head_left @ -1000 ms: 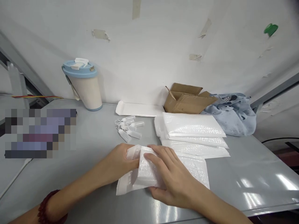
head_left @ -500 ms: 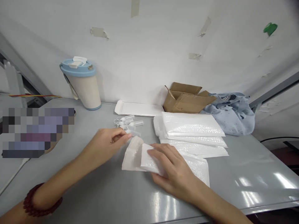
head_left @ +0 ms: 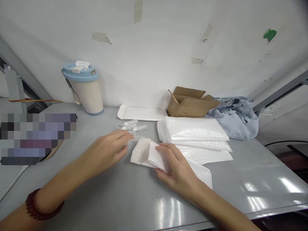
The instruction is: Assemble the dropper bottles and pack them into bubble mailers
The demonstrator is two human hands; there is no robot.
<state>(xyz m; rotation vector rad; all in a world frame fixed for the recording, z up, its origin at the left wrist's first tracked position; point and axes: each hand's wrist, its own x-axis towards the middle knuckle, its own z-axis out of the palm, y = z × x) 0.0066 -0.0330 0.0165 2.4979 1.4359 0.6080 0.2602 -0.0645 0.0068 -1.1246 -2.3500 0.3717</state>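
Note:
My right hand (head_left: 178, 168) is wrapped round a white bubble mailer (head_left: 157, 157), fingers on top and thumb underneath. The mailer's flap (head_left: 141, 152) is folded out and its mouth gapes toward the left. My left hand (head_left: 112, 147) hovers left of that mouth, thumb and fingers apart, with nothing visible between them. Just beyond its fingertips lies a small clear, flat piece (head_left: 138, 138), partly hidden. Behind it on the grey table (head_left: 115, 195) are several small clear vials (head_left: 139, 128) with thin white loops.
A stack of white bubble mailers (head_left: 197, 130) lies to the right, and another mailer (head_left: 144, 113) against the wall. Behind stand an opened cardboard box (head_left: 192, 107), a bunched blue cloth (head_left: 234, 120) and a tumbler with a blue lid (head_left: 86, 93). A blurred-out object (head_left: 38, 138) is at left.
My left thumb has dropped away from the fingers, and the hand has drawn slightly left. The mailer in my right hand is raised a little and its mouth gapes wider.

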